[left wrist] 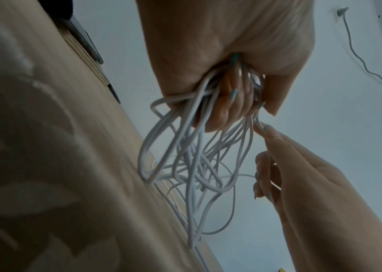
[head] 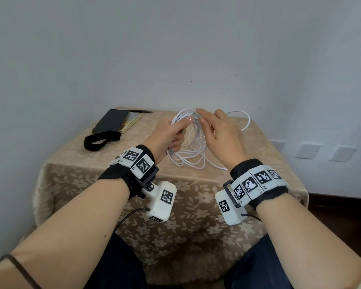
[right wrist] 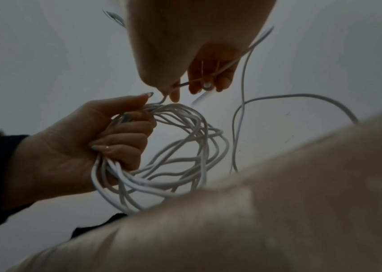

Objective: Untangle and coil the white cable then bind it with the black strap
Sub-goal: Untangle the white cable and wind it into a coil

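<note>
Pale wall rises behind my worktop [head: 104,184] with its floral cloth. My left hand [head: 165,136] grips a bundle of loops of the white cable [head: 192,155] above the far middle, lower loops resting on the cloth. My right hand [head: 221,136] pinches one strand beside it. Near the far-left corner lies the black strap [head: 98,139], against a phone [head: 111,120].

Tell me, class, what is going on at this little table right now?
A person is coiling a white cable above a cloth-covered table. The left hand grips the gathered loops; the right hand pinches a strand at the top. One stretch trails loose on the table. The black strap lies untouched near a phone.
</note>
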